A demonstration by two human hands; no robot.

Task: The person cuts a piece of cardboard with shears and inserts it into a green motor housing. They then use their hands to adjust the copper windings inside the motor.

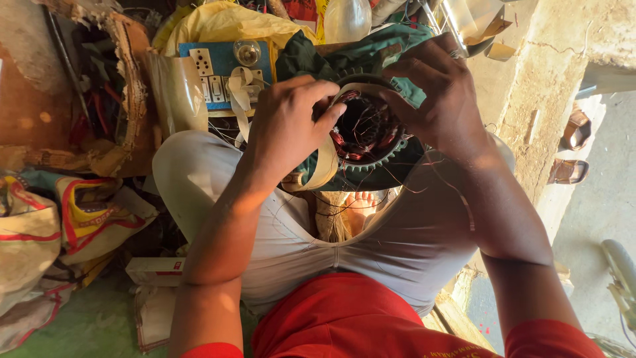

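A round toothed motor stator (368, 136) with reddish copper windings rests on a dark green cloth (311, 59) over my crossed legs. My left hand (288, 119) presses on its left rim, with fingers touching a pale strip of insulating tape (324, 166) that curls down from the ring. My right hand (430, 96) grips the ring's upper right edge, its fingers bent over the windings. Thin loose copper wires (397, 189) trail down from the stator toward my lap.
A blue switchboard with sockets and a bulb (225, 66) lies just beyond my knee. Torn cardboard with tools (99, 86) and printed sacks (66, 219) crowd the left. A small white box (156, 270) lies by my thigh. Sandals (573, 149) lie beyond a concrete step on the right.
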